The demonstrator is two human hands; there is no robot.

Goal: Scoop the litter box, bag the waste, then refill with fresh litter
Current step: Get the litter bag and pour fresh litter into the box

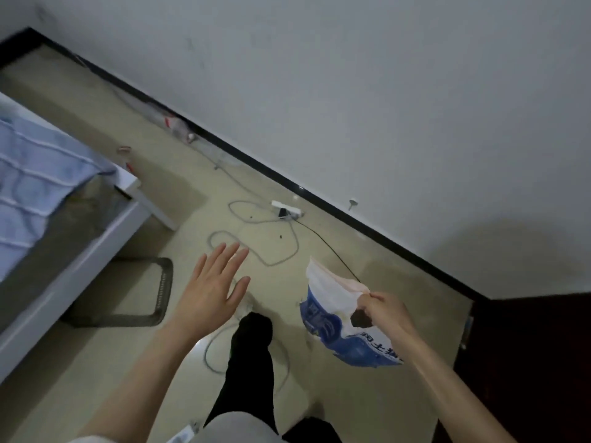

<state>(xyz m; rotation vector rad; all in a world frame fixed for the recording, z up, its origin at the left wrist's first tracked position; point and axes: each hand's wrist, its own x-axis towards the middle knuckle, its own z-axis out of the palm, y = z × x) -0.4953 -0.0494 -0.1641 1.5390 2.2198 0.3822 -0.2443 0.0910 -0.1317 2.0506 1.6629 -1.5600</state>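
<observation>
A person is showing two bare forearms, with the left hand point(209, 282) and right hand point(382, 310) uncovered. They are wearing a black sock or legging point(252, 356) on one leg and pale grey shorts point(236, 426) at the lower edge.

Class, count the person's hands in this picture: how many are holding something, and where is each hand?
1 of 2. The right hand pinches the top edge of the blue-and-white bag at lower right. The left hand, fingers spread, holds nothing, above the floor at centre.
</observation>
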